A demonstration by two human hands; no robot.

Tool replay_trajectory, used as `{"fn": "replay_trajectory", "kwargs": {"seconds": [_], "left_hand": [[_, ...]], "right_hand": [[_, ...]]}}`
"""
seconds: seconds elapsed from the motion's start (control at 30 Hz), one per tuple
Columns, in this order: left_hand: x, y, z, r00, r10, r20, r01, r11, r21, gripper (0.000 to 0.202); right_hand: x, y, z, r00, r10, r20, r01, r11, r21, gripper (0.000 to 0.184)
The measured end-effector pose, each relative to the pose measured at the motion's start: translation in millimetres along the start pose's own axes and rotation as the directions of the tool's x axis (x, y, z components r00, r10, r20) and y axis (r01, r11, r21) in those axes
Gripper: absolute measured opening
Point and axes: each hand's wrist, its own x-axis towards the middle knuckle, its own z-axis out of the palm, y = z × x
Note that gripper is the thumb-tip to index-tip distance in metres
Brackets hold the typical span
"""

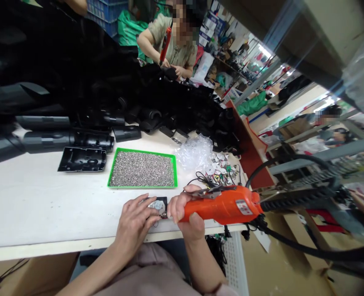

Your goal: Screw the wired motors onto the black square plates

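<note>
A small black plastic part (162,199) with a pale round disc (157,206) set in it is laid on the bench (46,213), near the front edge and nearer the right front corner than the left. It is placed between the two hands, its left side and near side partly covered by the left hand (134,218) and the tip of an orange electric screwdriver (221,205) brought up to its right side.

The screwdriver is grasped by the right hand (191,232), the fingers being wrapped round its front end and the thumb laid along the near side. The tool is held almost level, its rear end pointed past the bench's right edge, where a black cable (280,202) is attached. The left hand is held palm down, its fingers stretched over the part and toward the tip; whether the part is gripped or only pressed cannot be told. Both forearms are brought in over the front edge.

Beyond the hands, a green tray (176,172) is filled with small metal screws (143,169). To its left an open black housing shell (82,159) is set down; toward the right edge, clear plastic bags (195,152) and wired circuit boards (221,168) are heaped.
</note>
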Motion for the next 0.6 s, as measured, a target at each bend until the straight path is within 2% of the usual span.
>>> {"fn": "replay_trajectory", "kwargs": {"seconds": [0.17,0.33,0.6], "left_hand": [[-1.9,0.8,0.2,1.0,-0.004,-0.024,0.004,1.0,-0.007,0.016],[-4.1,-1.0,2.5,1.0,0.003,-0.023,-0.003,1.0,-0.027,0.014],[-2.5,-1.5,4.3,1.0,-0.006,-0.014,0.005,1.0,-0.011,0.017]], "right_hand": [[-3.8,-0.5,-1.9,1.0,0.025,0.0,-0.025,1.0,-0.011,0.041],[-2.9,0.2,-0.4,1.0,-0.01,0.023,0.009,1.0,0.01,0.035],[-3.0,-2.7,-1.5,1.0,0.011,-0.014,-0.011,1.0,-0.002,0.038]]}}
